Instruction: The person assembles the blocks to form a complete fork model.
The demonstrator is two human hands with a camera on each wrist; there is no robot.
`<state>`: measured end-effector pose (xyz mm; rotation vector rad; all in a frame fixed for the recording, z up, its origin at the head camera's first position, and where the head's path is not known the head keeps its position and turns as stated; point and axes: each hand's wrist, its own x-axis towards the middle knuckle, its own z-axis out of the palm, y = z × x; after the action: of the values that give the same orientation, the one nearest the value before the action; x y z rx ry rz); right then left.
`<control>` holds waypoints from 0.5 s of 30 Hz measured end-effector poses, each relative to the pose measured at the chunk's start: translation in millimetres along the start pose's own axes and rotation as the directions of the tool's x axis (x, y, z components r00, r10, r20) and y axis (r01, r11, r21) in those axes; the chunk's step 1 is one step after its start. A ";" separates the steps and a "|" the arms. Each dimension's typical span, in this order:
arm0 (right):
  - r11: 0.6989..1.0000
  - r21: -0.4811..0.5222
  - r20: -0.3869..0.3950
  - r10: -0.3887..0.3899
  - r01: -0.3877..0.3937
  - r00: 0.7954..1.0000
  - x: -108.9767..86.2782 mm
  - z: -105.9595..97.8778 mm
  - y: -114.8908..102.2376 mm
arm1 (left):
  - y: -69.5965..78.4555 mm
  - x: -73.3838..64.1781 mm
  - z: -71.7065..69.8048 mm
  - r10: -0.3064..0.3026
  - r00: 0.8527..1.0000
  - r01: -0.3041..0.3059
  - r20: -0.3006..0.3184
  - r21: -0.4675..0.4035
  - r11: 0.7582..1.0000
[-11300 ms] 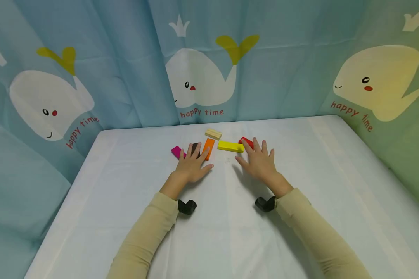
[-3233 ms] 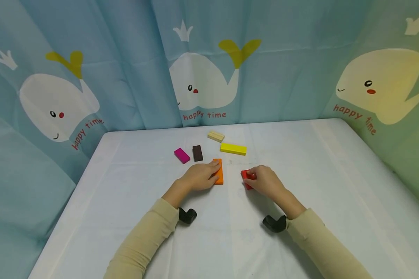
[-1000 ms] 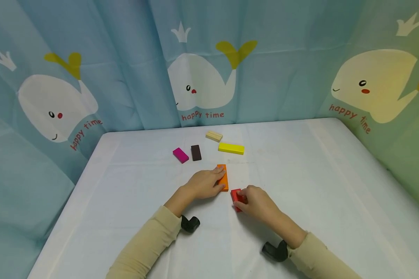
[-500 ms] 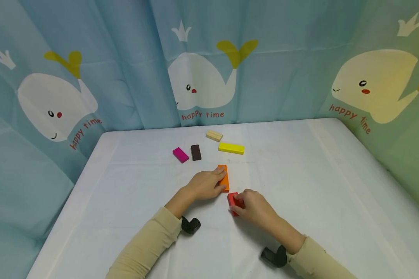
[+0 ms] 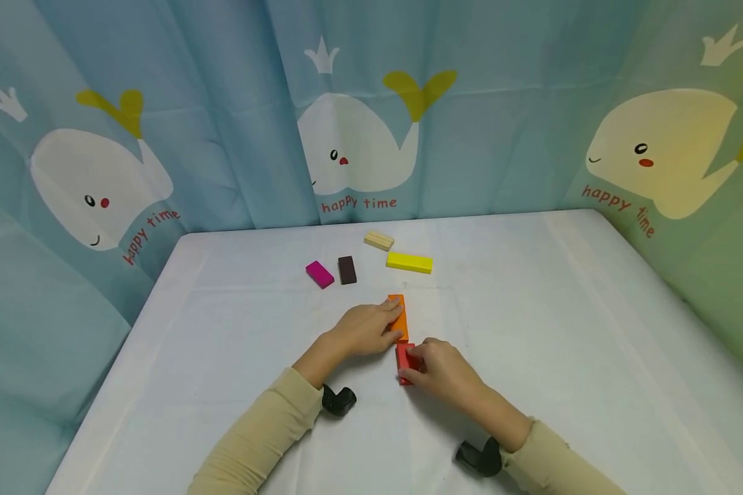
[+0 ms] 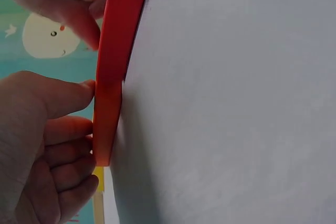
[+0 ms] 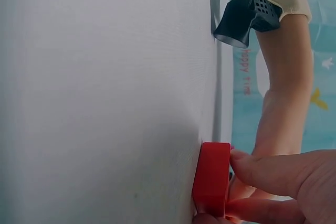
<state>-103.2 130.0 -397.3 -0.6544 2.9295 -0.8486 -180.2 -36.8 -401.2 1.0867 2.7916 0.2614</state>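
On the white-covered table, an orange block (image 5: pixel 400 323) and a red block (image 5: pixel 404 364) lie nearly end to end, the red one nearer me. In the left wrist view their ends appear to meet. My left hand (image 5: pixel 362 328) holds the orange block, fingertips across its top and thumb near its close end. My right hand (image 5: pixel 446 371) grips the red block from the right, between thumb and fingers, and hides part of it. From the right wrist, the red block (image 7: pixel 212 179) shows its side, the thumb at its upper edge.
Farther back lie a magenta block (image 5: pixel 319 274), a dark brown block (image 5: pixel 347 270), a yellow block (image 5: pixel 409 262) and a pale wooden block (image 5: pixel 379 240). A blue curtain (image 5: pixel 235 137) with whale prints hangs behind the table (image 5: pixel 532 289).
Over the earlier frames, both blocks came toward me from the group at the back. In the last second my right hand slid the red block left to the orange one's near end; the orange barely shifted.
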 end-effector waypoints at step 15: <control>0.999 -0.027 -0.025 -0.036 0.036 0.999 1.0 4.5 -3.5 | 2.7 -1.1 3.2 0.007 1.000 -0.007 -0.002 0.019 1.000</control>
<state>-102.1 124.6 -399.3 -0.7053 2.9654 -0.8280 -177.0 -35.2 -403.7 1.1009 2.7982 0.2367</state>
